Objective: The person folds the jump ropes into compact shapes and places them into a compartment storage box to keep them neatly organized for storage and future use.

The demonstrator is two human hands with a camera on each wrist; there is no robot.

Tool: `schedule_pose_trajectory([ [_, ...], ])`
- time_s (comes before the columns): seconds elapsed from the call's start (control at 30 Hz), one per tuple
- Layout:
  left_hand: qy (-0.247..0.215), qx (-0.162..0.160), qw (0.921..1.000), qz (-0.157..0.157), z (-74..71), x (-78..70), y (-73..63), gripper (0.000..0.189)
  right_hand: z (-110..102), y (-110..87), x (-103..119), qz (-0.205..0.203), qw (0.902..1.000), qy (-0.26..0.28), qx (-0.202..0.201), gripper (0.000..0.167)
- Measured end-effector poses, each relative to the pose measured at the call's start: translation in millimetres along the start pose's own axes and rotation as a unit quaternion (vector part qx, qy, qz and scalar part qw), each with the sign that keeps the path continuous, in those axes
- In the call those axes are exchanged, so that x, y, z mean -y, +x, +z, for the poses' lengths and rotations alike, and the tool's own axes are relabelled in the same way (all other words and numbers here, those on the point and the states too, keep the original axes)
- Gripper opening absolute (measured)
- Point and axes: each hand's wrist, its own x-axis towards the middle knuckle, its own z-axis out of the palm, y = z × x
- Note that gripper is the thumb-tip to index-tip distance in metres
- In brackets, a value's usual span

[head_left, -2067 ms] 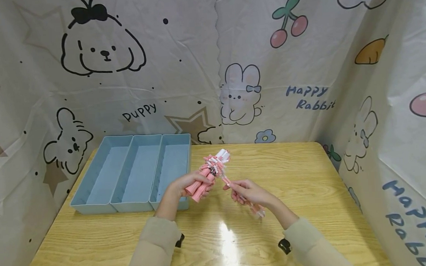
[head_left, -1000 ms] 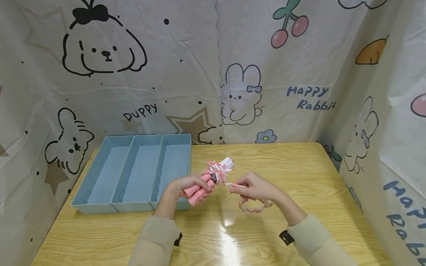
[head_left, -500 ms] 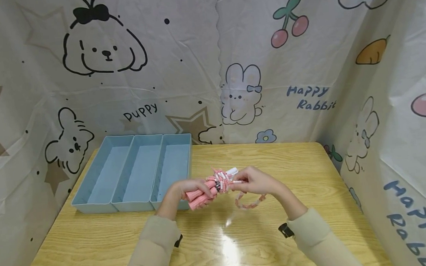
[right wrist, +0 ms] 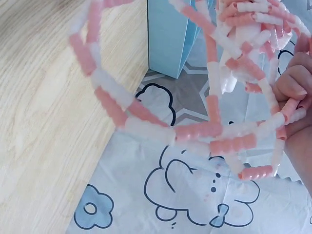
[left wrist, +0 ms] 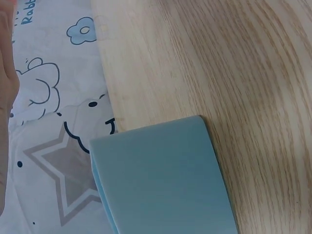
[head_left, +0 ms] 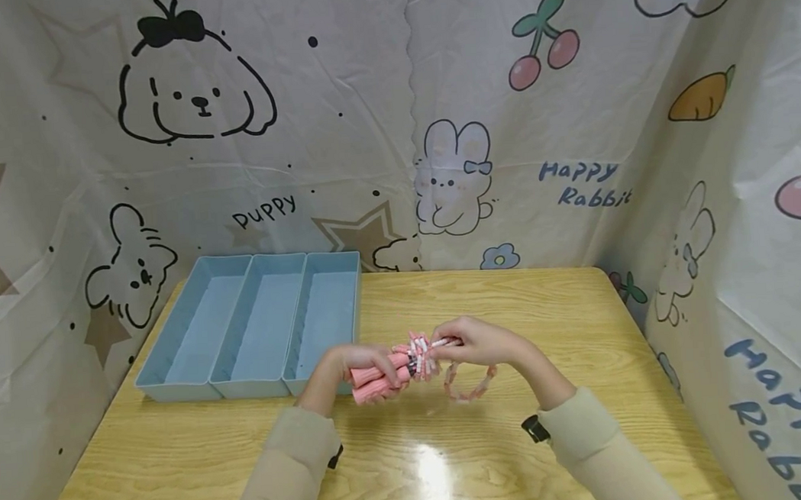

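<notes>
A pink and white beaded jump rope (head_left: 421, 354) is wound in a bundle around its pink handles (head_left: 378, 389) and their white ends. In the head view my left hand (head_left: 366, 363) grips the handles, held over the table in front of the tray. At the bundle's right end my right hand (head_left: 478, 342) pinches a strand of the rope between thumb and fingers. Below that hand hangs a loose loop of beads. Close up in the right wrist view, the loop (right wrist: 146, 129) hangs beside the pinching fingers (right wrist: 292, 87). Only a sliver of hand shows in the left wrist view.
A light blue tray (head_left: 247, 387) with three compartments stands at the left on the wooden table (head_left: 542, 425). Its outer wall (left wrist: 161, 180) fills the lower left wrist view. A printed white cloth (head_left: 352, 130) hangs behind and along both sides.
Both hands have lowered slightly with the bundle. My right hand has gone from holding the strand off to the right to meeting the bundle's end; the loose loop now hangs below it.
</notes>
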Motion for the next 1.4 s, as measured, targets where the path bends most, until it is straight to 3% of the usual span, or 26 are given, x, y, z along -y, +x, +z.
schedule_pose_trajectory([
  [0.23, -0.011, 0.032, 0.9993, -0.014, 1.5, 1.4, 4.0, 0.011, -7.9, 1.3, 8.6, 0.026, 0.9985, -0.046, 0.012, 0.013],
  [0.47, -0.005, 0.056, 0.998, -0.027, 3.8, 2.3, 6.5, 0.009, -7.3, 6.6, 6.6, 0.008, 0.9981, -0.06, 0.012, 0.011],
  [1.0, 0.0, 0.075, 0.9964, -0.041, 11.6, -0.9, 7.1, 0.01, -3.9, 20.4, -4.0, -0.07, 0.9971, -0.028, -0.008, 0.014],
  [1.4, 0.017, 0.077, 0.9955, -0.054, 14.8, -3.7, 7.5, 0.008, -3.2, 27.0, -12.6, -0.065, 0.9972, 0.035, 0.014, 0.016],
])
